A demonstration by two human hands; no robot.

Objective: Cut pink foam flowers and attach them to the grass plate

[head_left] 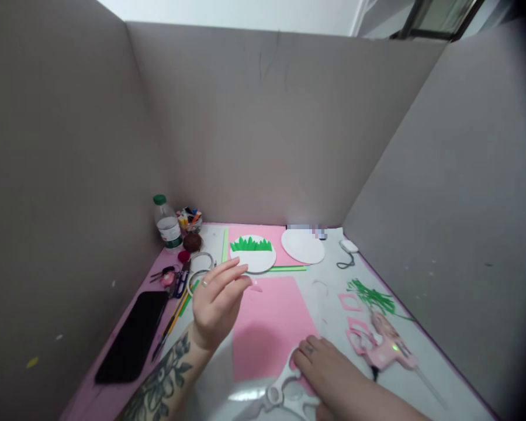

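My left hand point(219, 298) is raised over the table, its fingers bent toward the right and its thumb hidden. A small curved pink paper piece point(256, 286) shows right at its fingertips, apparently pinched there. Below lies a pink paper sheet point(267, 333), flat on the table. My right hand point(322, 365) rests at the sheet's lower right corner, fingers curled over the handles of white-handled scissors point(274, 396). The scissors' blades point left toward the near edge. A bit of pink shows beneath the right hand.
A white disc with green paper grass point(253, 262) and a plain white disc point(303, 245) lie at the back. Pink glue gun point(388, 351) and green strips point(372, 297) are right. A black phone point(134, 336), pencils point(175, 318) and a bottle point(169, 228) line the left side. Grey partitions surround the table.
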